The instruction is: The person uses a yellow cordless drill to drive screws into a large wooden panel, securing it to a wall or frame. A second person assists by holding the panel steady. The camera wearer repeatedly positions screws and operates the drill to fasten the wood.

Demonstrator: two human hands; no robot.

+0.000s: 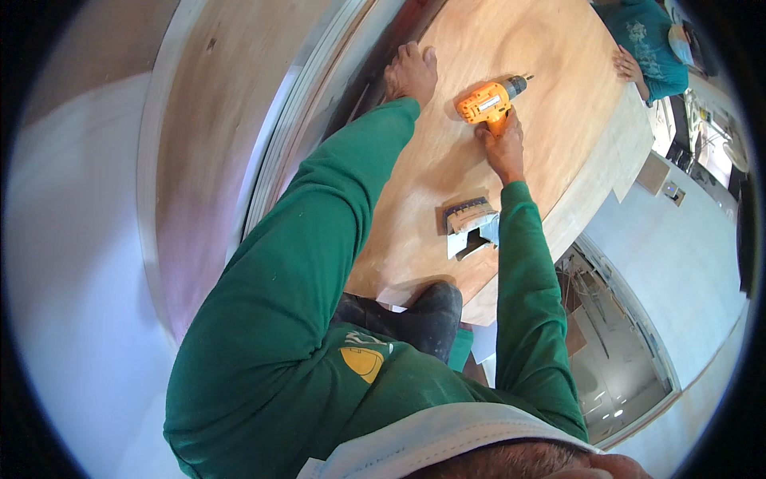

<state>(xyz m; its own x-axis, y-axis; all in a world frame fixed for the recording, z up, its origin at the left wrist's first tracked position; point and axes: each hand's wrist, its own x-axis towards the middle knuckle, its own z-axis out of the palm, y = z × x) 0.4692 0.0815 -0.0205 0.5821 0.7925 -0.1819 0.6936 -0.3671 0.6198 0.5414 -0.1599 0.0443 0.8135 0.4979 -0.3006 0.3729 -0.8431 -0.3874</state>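
My right hand (503, 148) is wrapped round the handle of an orange cordless drill (487, 102). The drill lies low over a large plywood sheet (447, 168), its dark chuck and bit pointing right; whether the bit touches the wood I cannot tell. Farther left, my left hand (411, 76) rests at the sheet's left edge with its fingers curled in. What those fingers hold, if anything, is hidden. Nearer to me, a small opened carton (471, 227) with a dark ridged strip along its far side sits on the plywood, beside my right forearm.
Tall wooden panels (231, 96) with layered pale edges stand along the left. At the far right a co-worker in a teal shirt (646, 48) has a hand (628, 64) on the sheet's edge. A framed opening (614, 343) with scraps lies lower right. My dark-clad knee (439, 315) is against the near edge.
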